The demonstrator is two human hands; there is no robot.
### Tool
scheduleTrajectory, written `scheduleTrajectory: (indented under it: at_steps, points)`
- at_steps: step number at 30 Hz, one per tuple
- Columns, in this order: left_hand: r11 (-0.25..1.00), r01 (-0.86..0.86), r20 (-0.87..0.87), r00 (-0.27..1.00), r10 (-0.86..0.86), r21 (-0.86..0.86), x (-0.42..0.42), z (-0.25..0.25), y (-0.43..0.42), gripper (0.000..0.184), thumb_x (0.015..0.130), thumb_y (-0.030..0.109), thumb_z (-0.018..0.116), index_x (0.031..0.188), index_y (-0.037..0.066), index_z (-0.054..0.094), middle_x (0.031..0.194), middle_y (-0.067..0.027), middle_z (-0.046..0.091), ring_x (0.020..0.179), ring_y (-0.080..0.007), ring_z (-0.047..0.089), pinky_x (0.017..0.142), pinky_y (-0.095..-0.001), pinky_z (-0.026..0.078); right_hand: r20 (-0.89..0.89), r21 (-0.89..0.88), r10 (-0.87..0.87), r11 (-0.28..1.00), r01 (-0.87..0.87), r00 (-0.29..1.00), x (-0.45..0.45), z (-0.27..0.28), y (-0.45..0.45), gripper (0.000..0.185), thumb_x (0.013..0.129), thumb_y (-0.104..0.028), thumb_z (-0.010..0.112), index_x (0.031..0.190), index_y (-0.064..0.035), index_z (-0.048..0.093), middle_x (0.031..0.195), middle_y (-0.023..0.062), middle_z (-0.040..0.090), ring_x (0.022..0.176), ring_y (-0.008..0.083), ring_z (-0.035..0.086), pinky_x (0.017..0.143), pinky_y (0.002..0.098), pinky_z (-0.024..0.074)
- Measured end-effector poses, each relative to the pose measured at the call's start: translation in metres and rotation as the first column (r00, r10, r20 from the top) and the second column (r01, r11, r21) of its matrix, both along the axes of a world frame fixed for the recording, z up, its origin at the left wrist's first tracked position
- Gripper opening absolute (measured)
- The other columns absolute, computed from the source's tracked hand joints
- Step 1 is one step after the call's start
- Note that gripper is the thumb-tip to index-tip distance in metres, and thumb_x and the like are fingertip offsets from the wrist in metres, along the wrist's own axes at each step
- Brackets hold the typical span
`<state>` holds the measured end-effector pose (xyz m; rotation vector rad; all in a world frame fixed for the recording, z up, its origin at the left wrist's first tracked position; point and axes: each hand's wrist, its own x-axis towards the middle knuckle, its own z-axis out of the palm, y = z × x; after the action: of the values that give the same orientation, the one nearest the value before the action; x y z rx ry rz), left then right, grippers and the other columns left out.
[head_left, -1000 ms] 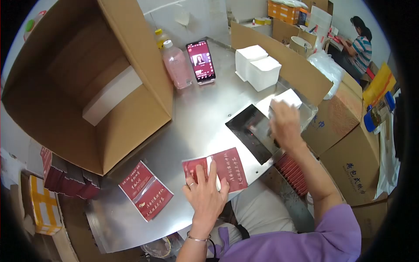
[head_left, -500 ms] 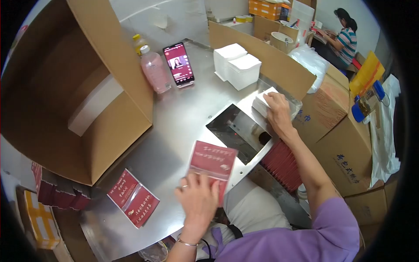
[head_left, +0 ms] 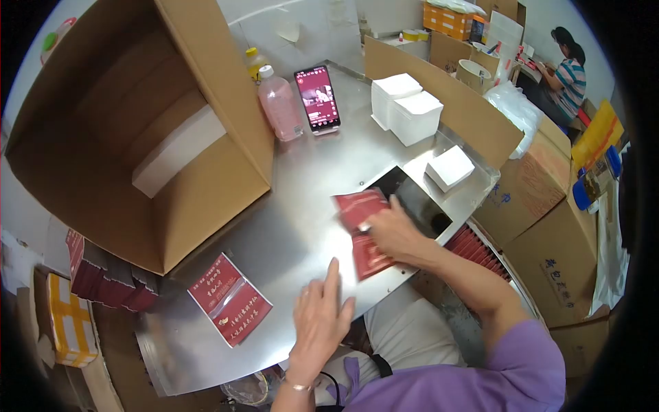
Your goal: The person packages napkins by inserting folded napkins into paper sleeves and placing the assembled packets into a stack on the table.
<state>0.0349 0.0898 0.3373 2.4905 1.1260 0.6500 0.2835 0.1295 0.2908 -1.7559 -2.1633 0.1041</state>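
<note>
A red printed paper packet [head_left: 374,264] lies at the table's front edge, its upper part blurred and overlapping the dark opening. My right hand [head_left: 395,237] is on this packet, fingers curled at its middle and index finger stretched out. A small white patch shows by its fingertips; I cannot make out what it is. My left hand [head_left: 321,312] hovers to the left of the packet, holding nothing, its index finger pointing away from me. Farther left, a second red packet [head_left: 230,300] lies flat. A small white stack of folded napkins [head_left: 449,168] sits beyond the opening.
Taller napkin stacks [head_left: 408,110] stand at the back, near a propped phone [head_left: 318,99] and a pink bottle [head_left: 280,106]. A large open carton [head_left: 220,151] rises on the left. The dark opening [head_left: 419,199] breaks the metal tabletop. Another person [head_left: 566,75] sits far right.
My right hand has left the small napkin stack and come to the red packet. My left hand has let go of that packet. The whole view has shifted slightly.
</note>
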Motion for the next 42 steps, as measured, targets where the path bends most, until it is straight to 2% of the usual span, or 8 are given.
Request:
scheduleTrajectory:
  at_steps: [8, 14, 25, 28, 29, 31, 37, 42]
  points:
    - [0.904, -0.378, 0.371, 0.825, 0.427, -0.2, -0.071, -0.048, 0.012, 0.013, 0.067, 0.004, 0.063, 0.078, 0.011, 0.06, 0.108, -0.0169, 0.058, 0.107, -0.0367, 0.051, 0.092, -0.0491, 0.037, -0.071, 0.193, -0.311, 0.928, 0.319, 0.948, 0.044, 0.032, -0.037, 0.014, 0.082, -0.006, 0.061, 0.094, -0.0016, 0.066, 0.078, 0.0165, 0.067, 0.075, 0.0377, 0.067, 0.067, 0.0503, 0.0507]
    - [0.76, -0.595, -0.225, 0.728, 0.647, 0.261, -0.118, -0.003, 0.033, 0.016, 0.083, 0.006, 0.063, 0.099, 0.008, 0.059, 0.113, -0.0154, 0.059, 0.111, -0.0374, 0.052, 0.107, -0.0565, 0.03, 0.111, 0.521, -0.594, 0.717, 0.463, 0.796, 0.126, 0.006, -0.024, 0.016, 0.087, -0.019, 0.068, 0.09, -0.0028, 0.067, 0.087, 0.0123, 0.059, 0.09, 0.0299, 0.057, 0.079, 0.0438, 0.0423]
    - [0.995, 0.061, 0.217, 0.973, -0.076, 0.076, 0.012, -0.017, 0.005, 0.024, 0.08, 0.007, 0.071, 0.102, 0.003, 0.063, 0.099, -0.0178, 0.06, 0.099, -0.0359, 0.057, 0.09, -0.049, 0.043, -0.062, 0.628, -0.444, 0.679, 0.381, 0.894, 0.13, 0.02, -0.029, 0.028, 0.081, 0.002, 0.058, 0.108, 0.0001, 0.066, 0.102, 0.019, 0.065, 0.099, 0.0352, 0.061, 0.081, 0.0446, 0.0495]
    - [0.981, 0.163, 0.082, 0.982, -0.172, 0.106, 0.046, -0.015, -0.005, 0.044, 0.076, 0.013, 0.075, 0.115, -0.003, 0.061, 0.132, -0.0266, 0.05, 0.12, -0.0433, 0.052, 0.097, -0.0512, 0.042, -0.084, 0.636, 0.022, 0.771, 0.036, 0.996, 0.036, 0.022, -0.036, 0.032, 0.08, -0.003, 0.06, 0.111, -0.0055, 0.066, 0.115, 0.0194, 0.065, 0.097, 0.0393, 0.064, 0.086, 0.0506, 0.052]
    - [0.987, 0.147, 0.094, 0.984, -0.153, 0.066, 0.038, -0.019, 0.0, 0.057, 0.073, 0.024, 0.077, 0.121, -0.003, 0.059, 0.141, -0.0278, 0.045, 0.13, -0.045, 0.047, 0.097, -0.0521, 0.041, 0.343, 0.031, 0.136, 0.987, -0.156, 0.93, -0.013, 0.069, -0.054, 0.03, 0.081, -0.011, 0.062, 0.111, -0.0085, 0.067, 0.115, 0.0182, 0.065, 0.099, 0.038, 0.064, 0.089, 0.0562, 0.0509]
    - [0.991, 0.126, -0.034, 0.992, -0.125, 0.039, 0.009, -0.015, 0.011, 0.064, 0.072, 0.033, 0.076, 0.125, 0.001, 0.059, 0.146, -0.0298, 0.042, 0.134, -0.0474, 0.043, 0.097, -0.0536, 0.039, 0.152, 0.496, 0.427, 0.747, -0.442, 0.891, -0.056, 0.027, -0.101, 0.026, 0.079, -0.028, 0.067, 0.098, -0.01, 0.065, 0.094, 0.0122, 0.06, 0.09, 0.0307, 0.062, 0.107, 0.0625, 0.0363]
    - [0.973, -0.141, -0.003, 0.99, 0.144, 0.183, 0.037, -0.022, 0.002, 0.076, 0.073, 0.036, 0.076, 0.139, 0.008, 0.052, 0.154, -0.0317, 0.031, 0.142, -0.0513, 0.028, 0.105, -0.0637, 0.027, 0.317, -0.115, 0.212, 0.976, -0.184, 0.924, -0.078, 0.042, -0.031, 0.026, 0.074, -0.02, 0.066, 0.092, -0.0009, 0.064, 0.093, 0.0173, 0.067, 0.09, 0.0271, 0.066, 0.11, 0.0674, 0.0281]
    - [0.937, -0.111, -0.219, 0.957, 0.191, 0.332, 0.018, -0.021, 0.006, 0.061, 0.078, 0.042, 0.07, 0.131, 0.015, 0.064, 0.135, -0.02, 0.054, 0.118, -0.0382, 0.049, 0.09, -0.0488, 0.036, 0.054, 0.234, -0.181, 0.958, 0.163, 0.982, -0.001, 0.04, -0.048, 0.021, 0.079, -0.005, 0.061, 0.1, -0.0038, 0.061, 0.102, 0.0137, 0.065, 0.095, 0.0319, 0.063, 0.087, 0.0522, 0.0457]
